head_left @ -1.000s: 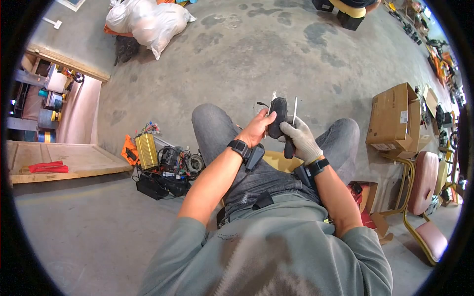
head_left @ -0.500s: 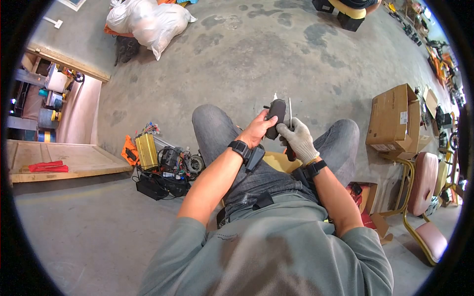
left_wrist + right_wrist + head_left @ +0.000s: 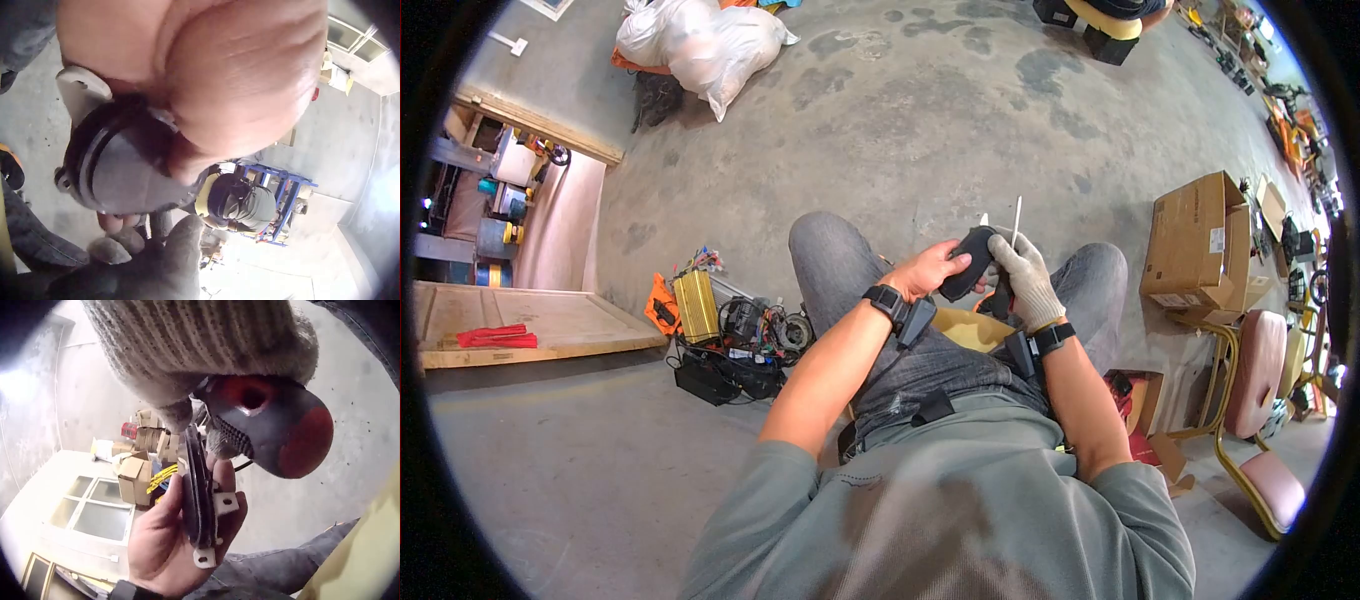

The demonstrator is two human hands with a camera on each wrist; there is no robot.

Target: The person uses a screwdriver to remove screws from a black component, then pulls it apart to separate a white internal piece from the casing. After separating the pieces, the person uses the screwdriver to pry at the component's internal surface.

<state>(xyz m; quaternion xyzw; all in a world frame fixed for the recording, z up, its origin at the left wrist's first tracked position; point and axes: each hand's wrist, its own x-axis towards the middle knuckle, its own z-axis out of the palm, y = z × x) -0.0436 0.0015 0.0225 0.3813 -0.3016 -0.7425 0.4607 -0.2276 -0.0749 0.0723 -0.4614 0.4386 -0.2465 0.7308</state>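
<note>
A black oval part [image 3: 968, 264] with pale metal tabs is held between the thumb and fingers of my bare left hand [image 3: 927, 270]. My right hand [image 3: 1026, 278], in a knitted glove, grips a screwdriver with a pale shaft [image 3: 1017, 222] pointing up and away. In the right wrist view the black and red screwdriver handle [image 3: 275, 425] shows below the glove [image 3: 206, 350], and gloved fingertips touch the upper end of the black part [image 3: 199, 494]. The left wrist view shows the part's rounded black face [image 3: 131, 162] under the bare hand [image 3: 244, 75], gloved fingers [image 3: 181, 244] close by.
On the floor at the left lie a gold box [image 3: 697, 306] and tangled wiring with black parts [image 3: 745, 330]. A wooden panel [image 3: 550, 325] bears red items. At the right stand a cardboard box [image 3: 1190, 240] and chairs [image 3: 1258, 375]. White bags [image 3: 695, 45] lie at the far left.
Both hands have shifted slightly right. The black part has tilted rightward, and the gloved hand has turned, its fingers now at the part's upper end. The screwdriver shaft has moved right with it.
</note>
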